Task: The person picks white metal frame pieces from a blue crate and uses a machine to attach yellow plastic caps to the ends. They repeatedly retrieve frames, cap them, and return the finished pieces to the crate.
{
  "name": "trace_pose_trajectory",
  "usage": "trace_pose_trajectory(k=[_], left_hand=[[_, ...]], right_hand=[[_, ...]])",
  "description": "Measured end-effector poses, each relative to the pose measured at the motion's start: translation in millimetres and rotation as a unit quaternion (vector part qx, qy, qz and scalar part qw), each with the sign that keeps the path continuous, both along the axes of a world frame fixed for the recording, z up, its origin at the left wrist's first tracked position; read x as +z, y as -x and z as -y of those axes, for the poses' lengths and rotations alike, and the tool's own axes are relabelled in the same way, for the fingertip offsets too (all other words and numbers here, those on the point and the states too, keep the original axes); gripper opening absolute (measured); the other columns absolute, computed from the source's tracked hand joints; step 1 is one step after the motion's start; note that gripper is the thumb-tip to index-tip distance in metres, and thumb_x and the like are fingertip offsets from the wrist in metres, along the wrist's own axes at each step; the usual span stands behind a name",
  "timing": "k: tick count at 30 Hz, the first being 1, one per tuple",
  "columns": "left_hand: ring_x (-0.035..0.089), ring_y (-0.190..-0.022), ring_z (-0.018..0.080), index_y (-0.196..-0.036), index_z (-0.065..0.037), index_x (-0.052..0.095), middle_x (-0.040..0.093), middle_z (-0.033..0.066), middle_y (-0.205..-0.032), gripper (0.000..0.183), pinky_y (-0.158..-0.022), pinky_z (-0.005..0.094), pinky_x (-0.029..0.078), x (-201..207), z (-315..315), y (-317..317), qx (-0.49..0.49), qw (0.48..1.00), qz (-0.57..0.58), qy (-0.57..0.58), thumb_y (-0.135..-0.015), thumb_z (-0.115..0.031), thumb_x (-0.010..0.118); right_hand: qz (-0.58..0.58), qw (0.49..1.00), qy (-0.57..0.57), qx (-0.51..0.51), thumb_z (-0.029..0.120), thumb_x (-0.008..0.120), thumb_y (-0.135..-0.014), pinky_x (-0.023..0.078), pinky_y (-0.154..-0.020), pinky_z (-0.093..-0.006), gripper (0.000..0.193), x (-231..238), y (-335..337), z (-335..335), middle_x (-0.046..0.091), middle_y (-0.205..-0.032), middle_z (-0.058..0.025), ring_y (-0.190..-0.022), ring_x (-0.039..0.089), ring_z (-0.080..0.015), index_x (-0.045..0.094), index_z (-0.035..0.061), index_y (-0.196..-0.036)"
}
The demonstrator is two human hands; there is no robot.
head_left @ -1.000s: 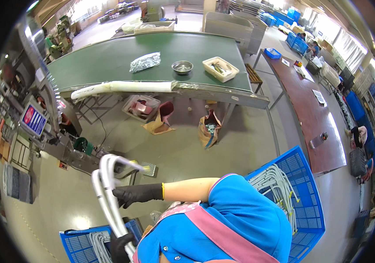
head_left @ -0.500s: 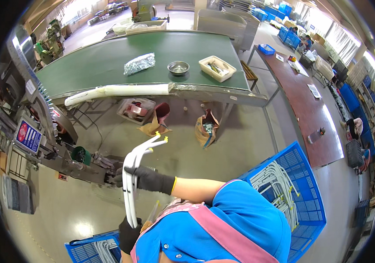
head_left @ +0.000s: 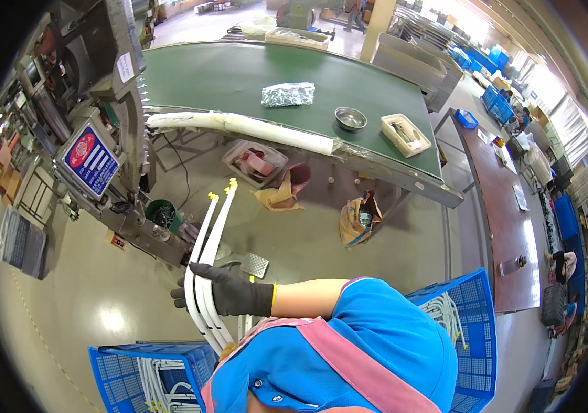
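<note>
White tubes: a few bent lengths (head_left: 212,237) stand steeply in front of the person's body, apart from both crates, yellow tips (head_left: 232,184) upward; their lower ends are hidden.
Right hand: the black-gloved hand (head_left: 228,290) has its grip closed around the tubes' middle, thumb across the near side, fingers showing beyond.
Left hand: out of sight, so its grip cannot be told.
Done: the held tubes already look bent, and their upper ends carry tips.
Left: this handful appears to be mid-handling, since it lies in neither crate; how many pieces remain cannot be told.
Left crate: blue (head_left: 116,377), with more tubes inside, some yellow-tipped.
Right crate: blue (head_left: 476,337), also holding tubes; neither stock reveals which is finished.
Pedal: a foot plate (head_left: 255,266) on the floor, just beyond the hand.
Counter: green-topped (head_left: 204,72), farther off, bearing a foil bundle (head_left: 287,94), metal bowl (head_left: 350,119) and pale tray (head_left: 395,143).
</note>
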State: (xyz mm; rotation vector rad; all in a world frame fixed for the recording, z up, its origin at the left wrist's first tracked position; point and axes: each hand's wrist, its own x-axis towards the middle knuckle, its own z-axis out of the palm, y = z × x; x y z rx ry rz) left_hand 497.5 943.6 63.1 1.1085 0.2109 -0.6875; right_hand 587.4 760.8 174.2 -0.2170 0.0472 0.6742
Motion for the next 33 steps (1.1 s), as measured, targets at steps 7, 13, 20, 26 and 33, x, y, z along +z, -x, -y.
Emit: trace_pose_trajectory(k=[7,13,20,26,33], left_hand=[[0.062,-0.098,0.0295,-0.117,0.006,0.052,0.063,0.0165,-0.108,0.05,-0.085,0.0364,0.049,33,-24,-41,0.189,0.976,-0.004,0.107,-0.095,-0.039,0.047],[0.062,-0.089,0.0271,-0.117,0.007,0.049,0.061,0.0193,-0.101,0.049,-0.081,0.0388,0.05,56,24,-96,-0.016,0.997,0.015,0.078,-0.08,-0.022,0.06],[0.061,-0.087,0.0214,-0.113,0.004,0.054,0.063,0.015,-0.096,0.035,-0.08,0.0329,0.048,56,35,-104,-0.081,0.967,0.042,-0.24,-0.083,-0.014,0.058],[0.06,-0.088,0.0202,-0.115,0.003,0.054,0.064,0.0146,-0.098,0.036,-0.08,0.0324,0.047,29,68,-87,-0.014,0.95,0.038,-0.311,-0.084,-0.016,0.059],[0.06,-0.089,0.0187,-0.117,0.002,0.054,0.064,0.0141,-0.099,0.038,-0.081,0.0319,0.047,24,104,-100,0.012,0.939,0.034,-0.341,-0.085,-0.018,0.059]], right_hand=[[0.043,0.985,-0.098,0.136,0.034,0.051,-0.094,0.051,-0.082,-0.0352,0.034,-43,3,-21,0.063,-0.101,-0.0121,-0.09,0.063,-0.0221,0.055,0.0024,-0.107],[0.435,0.837,0.238,0.232,0.027,0.048,-0.095,0.049,-0.071,-0.0357,0.032,-85,-14,-5,0.064,-0.088,-0.0155,-0.082,0.062,-0.0257,0.061,-0.0016,-0.099],[0.755,0.564,0.244,0.231,0.026,0.05,-0.092,0.048,-0.069,-0.0395,0.032,-80,-89,51,0.063,-0.087,-0.0218,-0.079,0.061,-0.033,0.062,-0.0034,-0.094],[0.667,0.554,0.498,0.012,0.032,0.061,-0.084,0.049,-0.071,-0.0418,0.03,-53,-161,79,0.064,-0.086,-0.0207,-0.079,0.061,-0.0365,0.065,0.0045,-0.096],[0.639,0.416,0.612,-0.208,0.029,0.064,-0.08,0.046,-0.076,-0.0463,0.043,-48,-262,102,0.055,-0.107,-0.0229,-0.094,0.056,-0.0387,0.052,0.0017,-0.111]])
